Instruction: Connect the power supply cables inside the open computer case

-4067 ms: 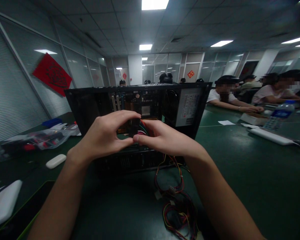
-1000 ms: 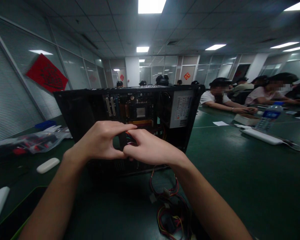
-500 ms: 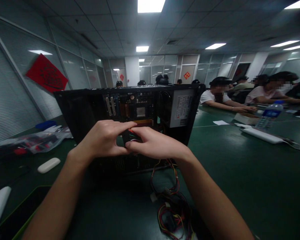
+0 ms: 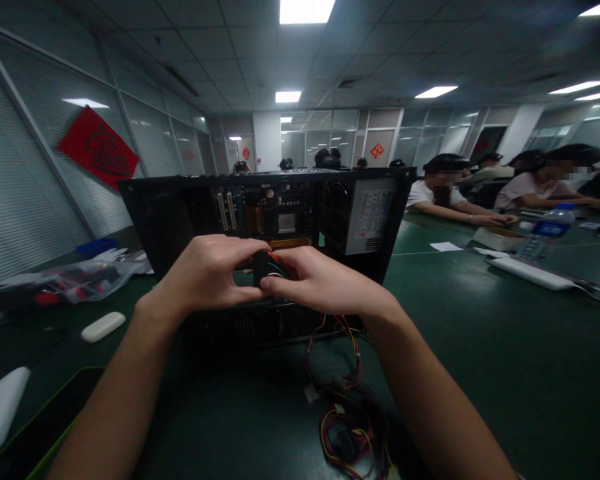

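Note:
Between both hands is a black power connector (image 4: 261, 268) with coloured wires running from it into my right palm. My left hand (image 4: 210, 273) pinches its left end with thumb and fingertips. My right hand (image 4: 320, 280) grips the wire side, thumb below and fingers above. Behind them stands an open black computer case (image 4: 140, 213). Its motherboard (image 4: 286, 223) shows above my hands, with the power supply (image 4: 371, 217) at the upper right. Loose power cables (image 4: 353, 427) with several plugs hang out and lie in front of the case.
On the left lie a plastic bag of parts (image 4: 80, 283), a white oval case (image 4: 103, 327), a white device (image 4: 3, 410) and a black mat (image 4: 55, 427). At right stand a water bottle (image 4: 550, 230), a white power strip (image 4: 533, 273) and a small box (image 4: 500, 238). People sit beyond.
The view has shifted slightly, so the scene sits a little further right. More of the black connector shows between my fingertips. Both hands keep hold of it.

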A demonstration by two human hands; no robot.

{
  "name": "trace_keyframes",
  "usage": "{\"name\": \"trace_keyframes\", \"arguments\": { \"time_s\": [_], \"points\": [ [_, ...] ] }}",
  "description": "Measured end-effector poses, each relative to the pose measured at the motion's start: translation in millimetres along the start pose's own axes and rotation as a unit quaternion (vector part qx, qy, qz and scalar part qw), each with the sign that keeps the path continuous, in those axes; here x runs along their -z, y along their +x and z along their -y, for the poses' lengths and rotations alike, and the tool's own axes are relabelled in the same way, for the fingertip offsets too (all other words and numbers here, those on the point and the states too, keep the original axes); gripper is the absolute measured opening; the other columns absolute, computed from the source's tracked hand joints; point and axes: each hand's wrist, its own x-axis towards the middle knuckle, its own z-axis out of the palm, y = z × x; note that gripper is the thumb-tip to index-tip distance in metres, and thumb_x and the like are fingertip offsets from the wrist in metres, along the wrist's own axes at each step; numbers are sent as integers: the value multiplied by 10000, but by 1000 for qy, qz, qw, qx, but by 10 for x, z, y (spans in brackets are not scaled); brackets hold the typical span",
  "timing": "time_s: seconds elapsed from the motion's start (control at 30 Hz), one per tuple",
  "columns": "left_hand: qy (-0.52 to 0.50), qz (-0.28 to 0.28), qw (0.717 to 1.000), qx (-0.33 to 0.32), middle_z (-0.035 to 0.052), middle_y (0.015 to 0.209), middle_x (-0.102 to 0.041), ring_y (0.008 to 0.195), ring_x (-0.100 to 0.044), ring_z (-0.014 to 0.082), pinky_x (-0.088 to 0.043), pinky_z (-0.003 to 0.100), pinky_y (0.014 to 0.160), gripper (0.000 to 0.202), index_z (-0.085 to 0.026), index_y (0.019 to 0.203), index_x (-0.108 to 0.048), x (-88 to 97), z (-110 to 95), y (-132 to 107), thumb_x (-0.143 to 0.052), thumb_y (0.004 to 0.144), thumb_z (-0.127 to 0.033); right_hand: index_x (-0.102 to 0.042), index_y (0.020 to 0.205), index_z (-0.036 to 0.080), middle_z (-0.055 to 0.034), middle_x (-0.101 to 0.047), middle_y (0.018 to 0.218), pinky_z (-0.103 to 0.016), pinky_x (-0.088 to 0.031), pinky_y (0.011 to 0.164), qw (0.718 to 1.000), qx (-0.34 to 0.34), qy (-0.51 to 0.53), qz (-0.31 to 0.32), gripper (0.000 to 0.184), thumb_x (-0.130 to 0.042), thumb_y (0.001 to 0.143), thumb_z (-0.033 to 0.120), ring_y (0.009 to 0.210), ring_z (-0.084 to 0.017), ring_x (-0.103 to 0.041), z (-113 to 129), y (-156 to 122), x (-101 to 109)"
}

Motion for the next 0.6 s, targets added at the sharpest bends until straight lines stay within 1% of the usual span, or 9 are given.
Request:
{"name": "trace_keyframes", "arguments": {
  "time_s": [0.07, 0.17, 0.27, 0.37, 0.5, 0.6],
  "points": [
    [1, -4, 1000, 7, 86, 1066, -762, 910, -738, 230, -538, 311, 787, 408, -170, 1217, -632, 0, 3, -4, -679, 868, -377, -639, 903, 129, 9, -577, 778, -253, -349, 623, 1000, -2, 11, -4, 192, -576, 943, 307, 701, -121, -481, 3, -3, 2],
    [-13, -4, 1000, 27, 92, 1078, -758, 906, -739, 227, -546, 305, 780, 503, -164, 1290, -606, -5, 5, -13, -690, 870, -429, -621, 924, 137, 25, -540, 738, -243, -343, 582, 998, -14, 53, -6, 239, -582, 951, 372, 656, -110, -472, 1, -5, 3],
    [-54, 4, 997, 58, 89, 1124, -748, 951, -736, 218, -558, 294, 803, 601, -182, 1391, -539, -2, 5, -27, -691, 880, -458, -588, 938, 149, 36, -534, 718, -230, -359, 545, 994, -29, 104, -10, 291, -578, 958, 439, 606, -97, -476, -15, 0, -3],
    [-97, 5, 992, 84, 75, 1130, -746, 970, -733, 204, -567, 277, 814, 664, -215, 1447, -491, 30, -1, -38, -710, 874, -466, -563, 937, 161, 38, -550, 711, -218, -374, 514, 989, -41, 144, -17, 294, -579, 956, 455, 575, -91, -489, -47, 4, 4],
    [-124, 11, 987, 99, 52, 1115, -747, 972, -731, 188, -570, 254, 822, 643, -242, 1459, -485, 91, -14, -42, -709, 886, -428, -564, 943, 164, 35, -560, 705, -206, -373, 479, 983, -47, 176, -12, 316, -609, 938, 476, 561, -89, -498, -77, 15, 10],
    [-120, 13, 988, 95, 56, 1173, -736, 996, -728, 194, -570, 258, 843, 623, -244, 1459, -490, 97, -13, -44, -697, 895, -408, -556, 934, 167, 30, -578, 717, -202, -392, 487, 983, -34, 180, -18, 291, -594, 955, 454, 562, -84, -511, -82, 54, -60]
  ]
}}
